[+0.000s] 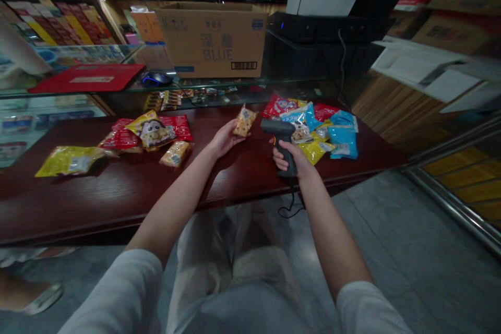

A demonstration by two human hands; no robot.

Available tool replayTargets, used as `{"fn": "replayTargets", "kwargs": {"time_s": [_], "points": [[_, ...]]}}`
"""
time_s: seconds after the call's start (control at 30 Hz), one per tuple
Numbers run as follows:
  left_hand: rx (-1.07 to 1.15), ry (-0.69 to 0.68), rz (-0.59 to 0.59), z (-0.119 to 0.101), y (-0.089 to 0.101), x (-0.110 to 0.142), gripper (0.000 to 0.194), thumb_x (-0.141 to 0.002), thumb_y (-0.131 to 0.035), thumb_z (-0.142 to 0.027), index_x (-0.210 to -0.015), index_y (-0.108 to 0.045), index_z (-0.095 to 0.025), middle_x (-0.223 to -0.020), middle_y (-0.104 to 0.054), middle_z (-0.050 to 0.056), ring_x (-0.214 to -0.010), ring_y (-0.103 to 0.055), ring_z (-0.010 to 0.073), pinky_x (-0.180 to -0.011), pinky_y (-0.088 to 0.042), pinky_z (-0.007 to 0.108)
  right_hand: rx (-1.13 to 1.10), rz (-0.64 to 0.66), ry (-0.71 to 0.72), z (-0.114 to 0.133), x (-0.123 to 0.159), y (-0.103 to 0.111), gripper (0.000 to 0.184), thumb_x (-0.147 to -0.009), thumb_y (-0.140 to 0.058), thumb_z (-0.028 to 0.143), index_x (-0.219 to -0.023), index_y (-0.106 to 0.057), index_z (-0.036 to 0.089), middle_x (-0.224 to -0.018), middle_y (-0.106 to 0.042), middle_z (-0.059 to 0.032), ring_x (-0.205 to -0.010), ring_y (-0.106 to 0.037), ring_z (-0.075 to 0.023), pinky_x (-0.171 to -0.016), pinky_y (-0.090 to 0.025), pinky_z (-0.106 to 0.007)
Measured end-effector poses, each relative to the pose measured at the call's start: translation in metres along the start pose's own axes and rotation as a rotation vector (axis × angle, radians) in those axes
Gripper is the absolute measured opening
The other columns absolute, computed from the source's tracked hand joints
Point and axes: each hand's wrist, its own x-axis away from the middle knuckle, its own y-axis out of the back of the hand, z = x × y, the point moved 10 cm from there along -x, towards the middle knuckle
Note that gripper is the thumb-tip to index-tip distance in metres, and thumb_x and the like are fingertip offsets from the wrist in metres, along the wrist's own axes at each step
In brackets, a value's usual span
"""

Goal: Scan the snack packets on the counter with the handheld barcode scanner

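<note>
My left hand (226, 138) holds a small clear snack packet (245, 121) with a white label, lifted just above the dark wooden table (117, 193). My right hand (291, 159) is wrapped round the grip of a dark handheld barcode scanner (281, 138). The scanner's head sits just right of the packet. Its cable (291, 206) hangs off the table's front edge.
A heap of red, blue and yellow snack bags (321, 128) lies right of the scanner. More bags (151, 133) and a yellow bag (68, 160) lie to the left. Behind stand a glass counter with a cardboard box (213, 39), a mouse (156, 79) and a red mat (88, 78).
</note>
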Motion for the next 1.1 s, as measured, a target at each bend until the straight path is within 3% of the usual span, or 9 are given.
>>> {"fn": "replayTargets", "kwargs": {"time_s": [0.37,0.63,0.73,0.83,0.93,1.03,1.1], "points": [[-0.065,-0.038,0.046,0.009,-0.014,0.002,0.037,-0.077,-0.057,-0.02,-0.114,-0.055,-0.02,-0.111,-0.069,0.006,-0.092,-0.067,0.0143,-0.098,-0.049,0.038,0.025,0.032,0.017,0.001,-0.002,-0.004,0.031,-0.082,-0.069,0.041,-0.098,-0.051,0.022,-0.055,-0.048,0.0117,-0.034,-0.031,-0.0045,-0.033,-0.025,-0.016],[-0.204,-0.039,0.041,0.012,-0.018,0.002,0.042,-0.079,-0.056,-0.029,-0.121,-0.052,-0.022,-0.119,-0.069,0.008,-0.097,-0.066,0.0145,-0.097,-0.05,0.037,0.038,0.03,0.015,0.0,0.0,-0.006,0.038,-0.079,-0.072,0.044,-0.099,-0.05,0.022,-0.055,-0.048,0.0121,-0.034,-0.031,-0.0046,-0.033,-0.025,-0.017],[-0.303,-0.106,0.006,0.0,-0.014,0.001,0.047,-0.082,-0.055,-0.038,-0.125,-0.054,-0.019,-0.121,-0.067,0.01,-0.099,-0.065,0.0172,-0.092,-0.051,0.035,0.024,0.03,0.015,0.0,0.0,-0.007,0.04,-0.08,-0.071,0.044,-0.105,-0.051,0.022,-0.055,-0.048,0.0121,-0.033,-0.031,-0.005,-0.032,-0.024,-0.017],[-0.676,-0.282,-0.163,-0.036,0.0,0.009,0.045,-0.086,-0.051,-0.037,-0.123,-0.062,-0.014,-0.121,-0.067,0.012,-0.108,-0.062,0.0225,-0.098,-0.048,0.037,0.009,0.018,0.022,0.001,-0.001,-0.004,0.042,-0.079,-0.071,0.045,-0.108,-0.051,0.022,-0.055,-0.049,0.0117,-0.033,-0.032,-0.0054,-0.032,-0.023,-0.018],[-1.234,-0.438,-0.505,-0.085,0.019,0.036,0.039,-0.088,-0.051,-0.03,-0.121,-0.068,-0.017,-0.128,-0.063,0.016,-0.122,-0.055,0.0312,-0.109,-0.039,0.047,0.001,-0.005,0.026,0.002,-0.001,-0.001,0.043,-0.079,-0.071,0.045,-0.108,-0.051,0.021,-0.055,-0.049,0.0114,-0.034,-0.033,-0.0053,-0.033,-0.023,-0.017],[-1.554,-0.435,-0.82,-0.12,0.045,0.067,0.041,-0.091,-0.048,-0.029,-0.125,-0.067,-0.017,-0.138,-0.055,0.022,-0.131,-0.046,0.0415,-0.108,-0.034,0.061,0.005,-0.011,0.029,0.003,-0.001,-0.001,0.042,-0.079,-0.071,0.045,-0.108,-0.051,0.021,-0.055,-0.048,0.0116,-0.034,-0.033,-0.0054,-0.034,-0.024,-0.018],[-1.647,-0.387,-0.929,-0.13,0.061,0.081,0.04,-0.09,-0.048,-0.027,-0.124,-0.068,-0.017,-0.138,-0.055,0.024,-0.131,-0.045,0.0434,-0.107,-0.033,0.064,0.01,-0.011,0.032,0.003,-0.001,-0.002,0.043,-0.078,-0.072,0.045,-0.107,-0.052,0.021,-0.054,-0.048,0.0117,-0.034,-0.032,-0.0055,-0.033,-0.025,-0.018]]}}
